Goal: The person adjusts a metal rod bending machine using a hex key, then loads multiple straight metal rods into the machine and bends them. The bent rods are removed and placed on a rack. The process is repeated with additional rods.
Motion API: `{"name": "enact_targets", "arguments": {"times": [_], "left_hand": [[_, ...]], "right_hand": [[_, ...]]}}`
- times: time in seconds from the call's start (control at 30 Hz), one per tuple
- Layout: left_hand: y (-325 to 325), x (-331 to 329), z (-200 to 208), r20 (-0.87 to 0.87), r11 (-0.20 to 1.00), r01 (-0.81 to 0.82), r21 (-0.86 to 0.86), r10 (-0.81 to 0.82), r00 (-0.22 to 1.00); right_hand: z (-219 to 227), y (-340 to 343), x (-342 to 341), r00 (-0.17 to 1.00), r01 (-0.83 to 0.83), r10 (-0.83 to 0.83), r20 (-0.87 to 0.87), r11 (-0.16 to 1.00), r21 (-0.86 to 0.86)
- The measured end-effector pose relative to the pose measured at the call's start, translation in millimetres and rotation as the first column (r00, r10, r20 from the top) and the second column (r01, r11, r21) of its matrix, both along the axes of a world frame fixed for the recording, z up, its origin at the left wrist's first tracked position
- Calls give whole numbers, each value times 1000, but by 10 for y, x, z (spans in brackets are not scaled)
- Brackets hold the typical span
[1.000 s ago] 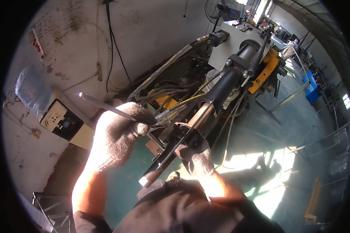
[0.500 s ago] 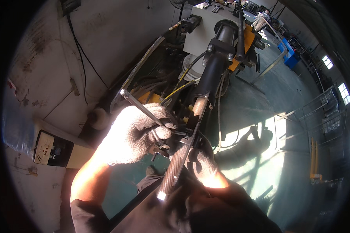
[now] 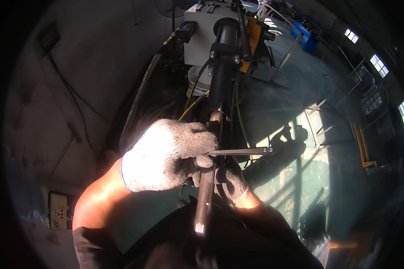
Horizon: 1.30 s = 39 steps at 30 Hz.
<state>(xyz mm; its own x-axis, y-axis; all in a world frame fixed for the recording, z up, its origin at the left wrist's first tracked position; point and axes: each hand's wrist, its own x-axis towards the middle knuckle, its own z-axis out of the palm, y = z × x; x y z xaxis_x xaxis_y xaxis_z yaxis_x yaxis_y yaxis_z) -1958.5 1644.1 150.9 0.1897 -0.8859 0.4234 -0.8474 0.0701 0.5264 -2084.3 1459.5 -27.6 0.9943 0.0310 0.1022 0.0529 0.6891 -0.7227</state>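
Rightward, the curled left hand [image 3: 171, 155] points a metal bar [image 3: 241, 152].

hoses [image 3: 194, 106] left, threaded rod [image 3: 204, 196] midway, room farther right

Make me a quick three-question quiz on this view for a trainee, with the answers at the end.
1. What does the pale-gloved left hand hold? A: a red wooden brush; B: a slim grey metal bar; C: a coiled hose.
2. True or false: the right hand, to the right of the brownish threaded metal rod, is bare.
3. Complete: the bar's far end points to the person's ____.

Key: 1 B; 2 false, it is gloved; 3 right.
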Motion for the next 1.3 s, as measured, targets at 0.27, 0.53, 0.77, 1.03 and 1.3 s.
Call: {"name": "enact_targets", "arguments": {"times": [0.27, 0.53, 0.77, 1.03, 1.3], "left_hand": [[6, -57, -209, 233, 998, 20, -67, -4, 973], [-38, -20, -294, 292, 990, 84, -113, -48, 955], [-103, -59, -473, 276, 963, 61, -263, 14, 961], [-92, -132, -553, 206, 954, -9, -300, 75, 976], [-76, -177, -583, 5, 954, -172, -246, 179, 984]], "right_hand": [[17, 43, 71, 987, 96, -106, -124, 992, -82], [-19, 39, -37, 994, 80, -70, -79, 988, 133], [-173, 35, 40, 999, 28, -33, 31, 991, 130], [-141, 47, 28, 999, 48, -46, -25, 992, 113], [234, -142, -128, 992, 109, -120, -29, 964, -243]]}}
